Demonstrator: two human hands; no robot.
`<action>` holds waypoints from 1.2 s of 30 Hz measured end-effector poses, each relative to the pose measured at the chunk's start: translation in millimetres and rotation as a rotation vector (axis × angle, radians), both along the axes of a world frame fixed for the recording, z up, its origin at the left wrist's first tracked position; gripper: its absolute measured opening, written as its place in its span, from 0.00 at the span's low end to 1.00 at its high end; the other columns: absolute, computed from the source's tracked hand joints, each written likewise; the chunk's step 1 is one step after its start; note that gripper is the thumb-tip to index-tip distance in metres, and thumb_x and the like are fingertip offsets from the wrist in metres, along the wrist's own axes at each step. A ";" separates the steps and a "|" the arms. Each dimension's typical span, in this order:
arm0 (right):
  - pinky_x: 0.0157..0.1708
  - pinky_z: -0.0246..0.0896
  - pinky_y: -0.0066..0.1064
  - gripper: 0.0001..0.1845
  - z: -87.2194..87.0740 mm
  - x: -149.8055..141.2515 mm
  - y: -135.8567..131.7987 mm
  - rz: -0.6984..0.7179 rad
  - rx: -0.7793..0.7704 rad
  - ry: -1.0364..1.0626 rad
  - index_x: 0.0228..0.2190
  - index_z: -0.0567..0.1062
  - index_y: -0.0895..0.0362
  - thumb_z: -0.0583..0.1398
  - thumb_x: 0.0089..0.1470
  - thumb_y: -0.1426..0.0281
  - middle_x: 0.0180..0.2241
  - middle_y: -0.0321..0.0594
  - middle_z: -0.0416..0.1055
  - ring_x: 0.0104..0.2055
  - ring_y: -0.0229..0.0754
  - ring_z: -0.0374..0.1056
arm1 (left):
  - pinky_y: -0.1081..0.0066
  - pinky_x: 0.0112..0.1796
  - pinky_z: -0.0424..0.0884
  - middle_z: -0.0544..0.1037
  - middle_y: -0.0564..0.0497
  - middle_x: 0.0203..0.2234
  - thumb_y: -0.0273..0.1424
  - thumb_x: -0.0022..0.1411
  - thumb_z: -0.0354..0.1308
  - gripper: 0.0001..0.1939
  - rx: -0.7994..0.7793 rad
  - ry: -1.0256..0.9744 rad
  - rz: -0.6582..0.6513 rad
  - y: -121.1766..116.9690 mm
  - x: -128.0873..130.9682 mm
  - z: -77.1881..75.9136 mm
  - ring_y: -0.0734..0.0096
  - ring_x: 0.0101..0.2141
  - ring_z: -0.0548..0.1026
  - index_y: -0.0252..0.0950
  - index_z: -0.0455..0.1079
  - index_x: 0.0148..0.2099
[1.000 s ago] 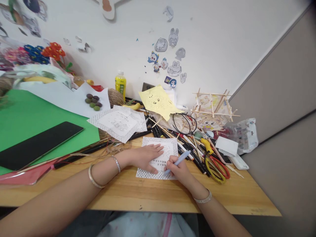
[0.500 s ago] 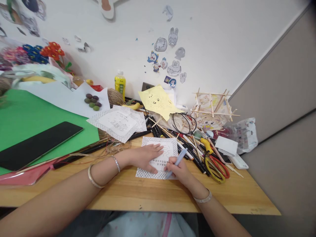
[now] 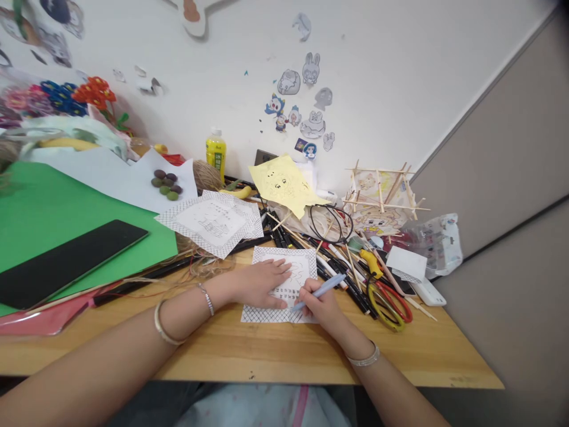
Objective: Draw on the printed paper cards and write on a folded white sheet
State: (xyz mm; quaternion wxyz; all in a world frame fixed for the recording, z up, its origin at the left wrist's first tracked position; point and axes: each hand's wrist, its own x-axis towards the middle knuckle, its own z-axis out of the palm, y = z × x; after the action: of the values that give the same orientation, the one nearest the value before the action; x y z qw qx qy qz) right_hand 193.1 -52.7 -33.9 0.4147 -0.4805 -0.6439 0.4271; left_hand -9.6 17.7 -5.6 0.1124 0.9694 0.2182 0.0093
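A small printed sheet with a cross-hatched border lies on the wooden table in front of me. My left hand rests flat on it, fingers stretched out, pinning it down. My right hand is closed on a light blue pen, with the tip touching the lower middle of the sheet. Bracelets sit on both wrists.
Similar printed sheets lie behind. Right of the sheet are loose markers, wooden sticks, red and yellow scissors and a stick frame. A green sheet with a black tablet fills the left. A yellow bottle stands by the wall.
The pen has tilted lower and its tip has shifted slightly left across the sheet. My left hand stays on the paper.
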 end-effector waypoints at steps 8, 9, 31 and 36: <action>0.19 0.50 0.26 0.18 -1.8 1.3 0.4 0.025 0.027 -0.018 0.16 0.63 0.54 0.57 0.53 0.62 0.15 0.31 0.61 0.18 0.34 0.56 | 0.60 0.61 0.44 0.49 0.32 0.65 0.52 0.61 0.52 0.44 0.016 0.023 -0.015 4.2 0.3 -6.6 0.49 0.64 0.47 0.25 0.49 0.67; 0.19 0.50 0.26 0.18 -1.9 1.4 0.3 0.027 0.029 -0.020 0.16 0.63 0.54 0.57 0.53 0.61 0.14 0.30 0.61 0.18 0.34 0.56 | 0.60 0.61 0.44 0.49 0.32 0.65 0.52 0.61 0.52 0.44 0.015 0.025 -0.016 4.7 0.1 -6.9 0.49 0.64 0.46 0.25 0.49 0.67; 0.18 0.50 0.25 0.16 -3.3 2.4 0.6 0.009 -0.022 -0.030 0.16 0.62 0.54 0.57 0.50 0.64 0.14 0.30 0.60 0.17 0.34 0.56 | 0.57 0.61 0.45 0.49 0.31 0.64 0.50 0.61 0.53 0.43 -0.013 0.009 -0.025 2.6 0.1 -2.4 0.47 0.64 0.46 0.25 0.49 0.66; 0.18 0.50 0.24 0.15 -3.1 2.6 0.4 -0.008 -0.037 -0.023 0.16 0.62 0.54 0.57 0.50 0.65 0.13 0.30 0.59 0.18 0.34 0.57 | 0.56 0.61 0.45 0.49 0.31 0.64 0.51 0.61 0.52 0.42 -0.008 -0.005 -0.026 3.5 0.1 -4.5 0.47 0.64 0.47 0.27 0.50 0.66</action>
State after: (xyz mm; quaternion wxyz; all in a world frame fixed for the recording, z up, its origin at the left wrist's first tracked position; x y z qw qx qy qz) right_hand 195.7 -52.3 -37.0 0.4000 -0.4955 -0.6388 0.4317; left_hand -9.5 21.2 -10.0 0.1172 0.9716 0.2053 0.0092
